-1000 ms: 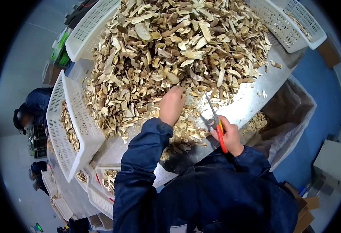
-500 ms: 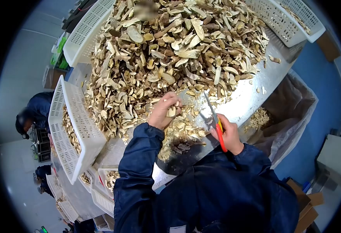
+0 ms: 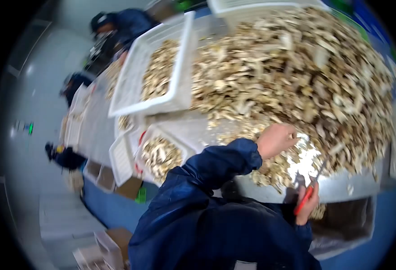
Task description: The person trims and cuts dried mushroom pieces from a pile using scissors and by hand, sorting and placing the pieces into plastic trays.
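A big heap of dried mushroom slices [image 3: 270,72] covers the metal table [image 3: 342,191] in front of me. My left hand [image 3: 277,140] is over the near edge of the heap, its fingers curled closed; whatever they hold is hidden. In my right hand [image 3: 313,206] is a pair of scissors [image 3: 303,201] with red handles, the blades pointing up toward the slices. Smaller slices and trimmings [image 3: 270,175] lie on the table below my left hand. Motion blurs much of the view.
A white perforated crate [image 3: 184,63] with slices stands left of the heap. Nearer is a small white basket [image 3: 186,150] of slices. A lined bin [image 3: 364,220] sits below the table's right edge. Co-workers [image 3: 132,24] are at the far left.
My view has swung left, so the heap and both hands appear further right. The mushroom slices seen in my left hand before are now out of sight. The scissors remain in my right hand.
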The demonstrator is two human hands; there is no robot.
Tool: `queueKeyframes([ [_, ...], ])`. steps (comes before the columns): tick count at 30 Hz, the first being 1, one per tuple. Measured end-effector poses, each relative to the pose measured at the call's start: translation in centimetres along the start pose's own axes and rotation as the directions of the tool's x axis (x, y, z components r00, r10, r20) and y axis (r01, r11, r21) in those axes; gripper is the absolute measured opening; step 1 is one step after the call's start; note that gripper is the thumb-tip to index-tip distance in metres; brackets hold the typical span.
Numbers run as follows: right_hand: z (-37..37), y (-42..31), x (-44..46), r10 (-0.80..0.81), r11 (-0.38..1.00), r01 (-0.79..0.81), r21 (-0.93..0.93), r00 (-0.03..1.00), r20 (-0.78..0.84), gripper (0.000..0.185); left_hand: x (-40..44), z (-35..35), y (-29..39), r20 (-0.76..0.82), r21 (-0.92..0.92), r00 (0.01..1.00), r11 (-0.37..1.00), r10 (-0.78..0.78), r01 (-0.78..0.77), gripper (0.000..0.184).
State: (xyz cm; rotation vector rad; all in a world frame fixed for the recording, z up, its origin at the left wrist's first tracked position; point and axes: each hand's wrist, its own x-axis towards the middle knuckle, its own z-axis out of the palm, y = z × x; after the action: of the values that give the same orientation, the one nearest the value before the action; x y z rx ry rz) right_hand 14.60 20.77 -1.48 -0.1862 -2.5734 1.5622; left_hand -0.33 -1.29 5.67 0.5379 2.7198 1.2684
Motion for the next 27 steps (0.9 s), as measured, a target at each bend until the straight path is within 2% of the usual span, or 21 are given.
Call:
queueKeyframes([
  [2,0.3,-0.4,0.1,0.083,0.988,-0.085,0.126,0.996,0.021,0.043,-3.3,-2.8,-1.7,-0.174,-0.107,0.984,0.994,-0.041,0.023,0.021],
  [4,0.4,0.1,0.2,0.087,0.983,-0.093,0.157,0.995,0.046,0.043,-8.0,-6.4,-3.0,-0.349,-0.402,0.896,0.907,-0.275,0.122,0.022],
  [5,0.3,-0.3,0.4,0.086,0.986,-0.094,0.138,0.995,0.059,0.042,-10.8,-7.9,-4.8,-0.431,-0.422,0.815,0.885,-0.386,0.196,0.020],
  [6,0.2,-0.6,0.5,0.083,0.989,-0.092,0.120,0.994,0.071,0.041,-13.8,-9.8,-6.1,-0.564,-0.367,0.727,0.908,-0.392,0.204,0.021],
  [7,0.4,-0.6,0.5,0.097,0.986,-0.105,0.129,0.993,0.066,0.041,-16.9,-11.8,-7.7,-0.631,-0.275,0.645,0.902,-0.431,0.333,0.019],
  [8,0.5,-0.4,0.5,0.108,0.984,-0.115,0.135,0.992,0.059,0.040,-19.5,-13.2,-8.8,-0.727,-0.210,0.477,0.821,-0.494,0.531,0.018],
  [10,0.4,-0.4,0.7,0.126,0.982,-0.134,0.135,0.990,0.066,0.039,-24.2,-15.9,-10.3,-0.846,-0.054,0.376,0.763,-0.378,0.644,0.023],
  [12,0.2,-0.7,1.0,0.144,0.980,-0.154,0.123,0.986,0.089,0.039,-27.4,-17.6,-11.8,-0.860,0.009,0.367,0.710,-0.353,0.704,0.028],
  [13,0.2,0.0,1.0,0.154,0.980,-0.165,0.112,0.983,0.103,0.038,-28.6,-18.3,-12.1,-0.762,-0.022,0.431,0.684,-0.484,0.729,0.043],
  [16,0.2,0.9,1.2,0.161,0.982,-0.169,0.083,0.982,0.098,0.038,-31.9,-18.0,-13.2,-0.750,0.087,0.529,0.734,-0.397,0.674,0.060],
  [17,0.3,0.8,1.1,0.149,0.982,-0.158,0.103,0.985,0.092,0.038,-33.8,-18.2,-14.2,-0.754,0.149,0.510,0.649,-0.413,0.746,0.070],
  [18,0.4,0.5,1.0,0.138,0.981,-0.148,0.122,0.987,0.085,0.038,-35.4,-17.8,-14.6,-0.784,-0.057,0.402,0.699,-0.474,0.713,0.066],
  [19,0.3,0.3,1.0,0.127,0.980,-0.138,0.142,0.989,0.080,0.038,-37.8,-17.0,-16.0,-0.814,-0.119,0.315,0.671,-0.488,0.732,0.066],
  [20,0.1,0.2,1.1,0.112,0.989,-0.120,0.081,0.989,0.099,0.039,-40.0,-16.3,-16.8,-0.837,-0.182,0.225,0.642,-0.499,0.745,0.066],
  [22,-0.4,-0.5,1.4,0.082,0.996,-0.077,-0.041,0.986,0.143,0.041,-42.5,-15.6,-15.4,-0.783,-0.271,0.072,0.444,-0.618,0.854,0.052],
  [25,-1.0,-1.7,2.2,-0.166,0.949,0.201,-0.243,0.974,0.157,0.046,-43.5,-12.1,-14.4,-0.531,-0.704,-0.178,0.314,-0.829,0.637,0.040],
  [27,-1.4,-2.2,2.6,-0.095,0.920,0.163,-0.356,0.975,0.201,0.049,-43.6,-10.6,-14.2,-0.413,-0.791,-0.109,0.297,-0.904,0.535,0.034],
])
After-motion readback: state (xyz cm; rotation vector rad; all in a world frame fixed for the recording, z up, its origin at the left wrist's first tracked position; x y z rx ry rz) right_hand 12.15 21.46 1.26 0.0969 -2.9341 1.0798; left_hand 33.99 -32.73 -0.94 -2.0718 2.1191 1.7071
